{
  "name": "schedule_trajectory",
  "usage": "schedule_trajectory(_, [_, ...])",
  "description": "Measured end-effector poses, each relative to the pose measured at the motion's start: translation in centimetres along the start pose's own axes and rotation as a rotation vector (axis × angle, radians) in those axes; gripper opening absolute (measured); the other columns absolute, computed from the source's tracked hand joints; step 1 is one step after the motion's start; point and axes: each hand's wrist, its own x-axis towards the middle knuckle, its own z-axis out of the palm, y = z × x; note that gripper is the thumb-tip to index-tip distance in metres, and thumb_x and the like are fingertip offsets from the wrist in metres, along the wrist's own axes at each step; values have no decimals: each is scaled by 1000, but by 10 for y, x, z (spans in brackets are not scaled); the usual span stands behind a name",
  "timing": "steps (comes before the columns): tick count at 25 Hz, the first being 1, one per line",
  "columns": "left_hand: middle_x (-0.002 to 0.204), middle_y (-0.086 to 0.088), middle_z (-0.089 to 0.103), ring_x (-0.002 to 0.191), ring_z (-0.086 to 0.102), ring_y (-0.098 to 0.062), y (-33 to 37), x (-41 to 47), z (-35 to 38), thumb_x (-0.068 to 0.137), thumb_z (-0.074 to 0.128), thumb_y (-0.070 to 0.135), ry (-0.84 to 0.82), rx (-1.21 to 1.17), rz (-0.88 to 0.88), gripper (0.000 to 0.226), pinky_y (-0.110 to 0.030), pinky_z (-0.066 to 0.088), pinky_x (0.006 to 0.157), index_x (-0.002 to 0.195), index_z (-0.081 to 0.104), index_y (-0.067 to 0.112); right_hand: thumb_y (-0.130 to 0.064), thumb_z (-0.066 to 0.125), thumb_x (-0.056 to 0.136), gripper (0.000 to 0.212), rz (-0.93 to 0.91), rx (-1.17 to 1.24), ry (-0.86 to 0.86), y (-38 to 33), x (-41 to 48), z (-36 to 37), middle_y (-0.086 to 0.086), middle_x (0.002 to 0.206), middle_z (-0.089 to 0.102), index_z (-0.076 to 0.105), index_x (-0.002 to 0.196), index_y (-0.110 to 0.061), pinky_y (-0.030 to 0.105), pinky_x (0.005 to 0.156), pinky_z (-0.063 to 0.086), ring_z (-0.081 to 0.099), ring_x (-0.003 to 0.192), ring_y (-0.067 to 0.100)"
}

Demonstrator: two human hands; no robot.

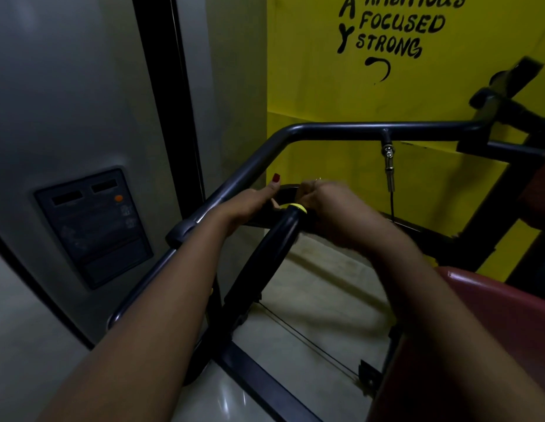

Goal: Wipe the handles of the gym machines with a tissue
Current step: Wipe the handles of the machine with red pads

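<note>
A dim gym corner, pale glossy floor (326,300) below and a yellow wall (341,95) behind. Nearest, two bare forearms reach forward over the machine's dark base frame (259,379). A red seat (478,330) sits at the lower right, with a thin cable (310,345) running across the floor beside it.

Between the arms a black padded handle (265,257) rises from the frame, ending in a yellow cap (297,207). Both hands meet at that end. The left hand (249,204) lies just left of the cap, thumb raised and straight. Its fingers (275,205) curl under toward a dark curved part behind the cap, and I cannot tell whether they grasp it. The right hand (329,208) is smeared by motion just right of the cap. Its fingers (306,190) are curled, but the blur hides what they hold. No tissue can be made out there.

Beyond the hands a grey bar (356,128) bends across, with a metal clip (388,159) hanging from it. To the left stands a grey wall with a dark panel (94,226). Farthest, black lettering on the yellow reads "FOCUSED" and "STRONG".
</note>
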Motion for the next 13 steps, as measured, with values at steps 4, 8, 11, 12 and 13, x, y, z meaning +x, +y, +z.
schedule_trajectory(4, [72,3,61,73,56,-13,1,-3,1,93,33,65,-9,9,5,60,-32,40,83,65,62,21,-8,67,88,14,-177,-80,614,9,-40,58,12,111,69,75,99,-7,37,94,48,62,111,29])
schedule_trajectory(8, [65,4,60,64,56,-8,6,-6,5,95,34,62,10,15,14,58,-23,42,65,66,60,18,0,50,95,27,-252,-406,814,2,-45,103,17,127,62,70,113,-1,43,106,42,55,124,32])
schedule_trajectory(11, [54,9,59,55,55,-5,6,-8,4,95,32,63,10,23,8,61,-22,41,61,65,59,18,1,47,92,32,-239,-415,764,-15,-23,112,17,121,65,70,113,-2,42,109,37,60,118,31])
schedule_trajectory(12, [55,10,60,57,55,-5,5,-8,4,95,31,63,7,27,7,61,-22,42,63,66,60,18,2,48,91,32,-260,-428,755,-15,-21,111,16,120,66,69,115,-2,42,111,35,60,118,29])
schedule_trajectory(13, [58,8,61,61,56,-7,4,-8,3,95,31,64,4,30,9,62,-24,43,67,66,61,18,2,48,91,32,-292,-435,763,-11,-22,109,15,120,66,70,113,-3,41,111,34,61,117,29])
